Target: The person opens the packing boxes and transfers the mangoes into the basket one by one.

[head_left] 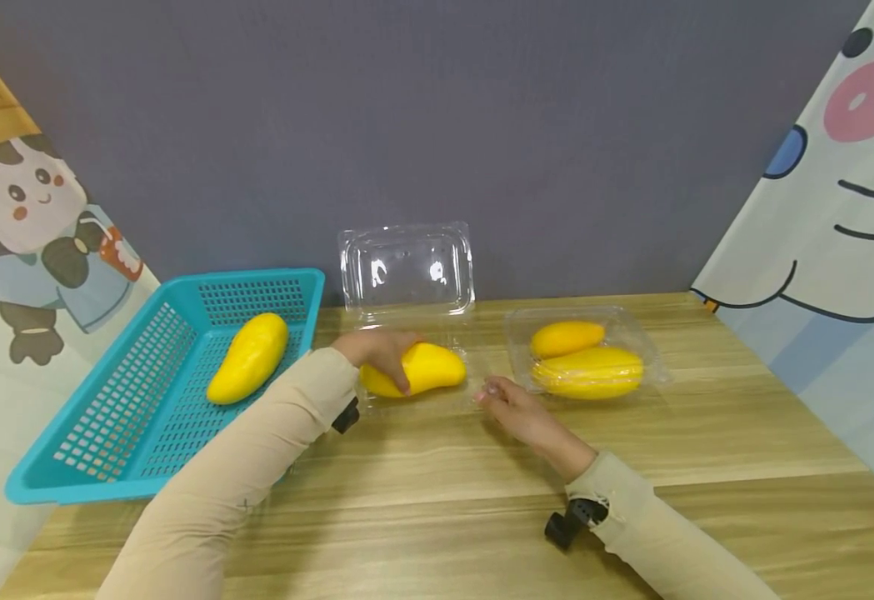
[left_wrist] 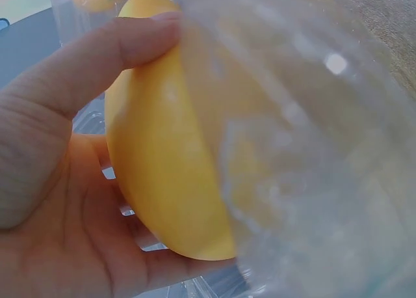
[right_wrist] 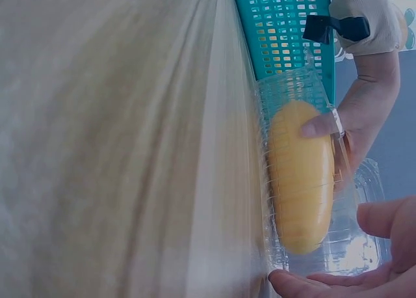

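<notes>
My left hand [head_left: 382,352] grips a yellow mango [head_left: 434,367] inside an open clear plastic box, its thumb on the near side and its fingers on the far side. In the left wrist view the thumb and fingers wrap round the mango [left_wrist: 172,161]. The box's lid [head_left: 408,268] stands raised at the back. At the box's right edge is my right hand [head_left: 519,414], holding no fruit; in the right wrist view its thumb and fingers [right_wrist: 374,282] are apart beside the box's clear wall [right_wrist: 292,83].
A teal basket [head_left: 207,346] on the left holds one yellow mango [head_left: 249,358]. To the right, another clear box [head_left: 650,354] contains a smaller yellow fruit [head_left: 567,339] and a larger one [head_left: 590,372]. A dark grey wall [head_left: 422,125] rises behind the wooden table [head_left: 422,517].
</notes>
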The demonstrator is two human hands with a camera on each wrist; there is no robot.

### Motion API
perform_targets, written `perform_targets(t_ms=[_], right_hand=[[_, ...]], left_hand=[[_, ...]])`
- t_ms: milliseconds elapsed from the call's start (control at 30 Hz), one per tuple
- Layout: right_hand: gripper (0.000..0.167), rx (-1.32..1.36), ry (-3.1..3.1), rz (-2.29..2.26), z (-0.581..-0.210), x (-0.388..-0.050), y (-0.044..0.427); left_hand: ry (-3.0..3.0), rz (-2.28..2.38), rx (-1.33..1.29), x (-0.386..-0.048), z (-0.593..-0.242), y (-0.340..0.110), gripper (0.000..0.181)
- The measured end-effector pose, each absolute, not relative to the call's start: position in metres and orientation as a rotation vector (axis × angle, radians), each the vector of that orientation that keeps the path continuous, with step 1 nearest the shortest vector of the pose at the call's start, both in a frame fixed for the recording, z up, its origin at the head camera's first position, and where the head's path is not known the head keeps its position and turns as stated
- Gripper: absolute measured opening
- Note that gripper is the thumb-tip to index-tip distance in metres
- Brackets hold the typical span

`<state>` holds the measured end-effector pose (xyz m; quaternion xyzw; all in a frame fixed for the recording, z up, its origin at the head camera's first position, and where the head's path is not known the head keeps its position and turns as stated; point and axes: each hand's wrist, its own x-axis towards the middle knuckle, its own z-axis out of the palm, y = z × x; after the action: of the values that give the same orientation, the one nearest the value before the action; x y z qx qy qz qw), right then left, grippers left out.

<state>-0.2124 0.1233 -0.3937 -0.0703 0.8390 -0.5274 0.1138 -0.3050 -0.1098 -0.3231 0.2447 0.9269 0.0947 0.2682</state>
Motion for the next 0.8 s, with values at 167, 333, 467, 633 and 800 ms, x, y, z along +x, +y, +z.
perform_targets(t_ms=[167,333,467,633,800], right_hand=[[0.055,-0.199,2.459,-1.546,-0.3948,-0.2128,0.1234],[0.054,-0.182,2.462,-1.536,-0.3951,-0.2123,0.1237],[0.054,-0.173,2.466,-1.531,-0.3941,-0.2117,0.1235],[0.054,-0.168,2.483,-1.52,-0.3923,-0.2122,0.122],[0.054,-0.163,2.489,-1.516,-0.392,-0.212,0.122]], left_hand=[[2.517,0.246,0.656,-0.3057,-0.3243,-0.1095,0.096],[2.522,0.266,0.655,-0.3061,-0.3255,-0.1088,0.097],[2.527,0.295,0.665,-0.3055,-0.3245,-0.1085,0.097],[2.528,0.322,0.666,-0.3052,-0.3202,-0.1086,0.098],[2.546,0.299,0.686,-0.3055,-0.3159,-0.1089,0.098]])
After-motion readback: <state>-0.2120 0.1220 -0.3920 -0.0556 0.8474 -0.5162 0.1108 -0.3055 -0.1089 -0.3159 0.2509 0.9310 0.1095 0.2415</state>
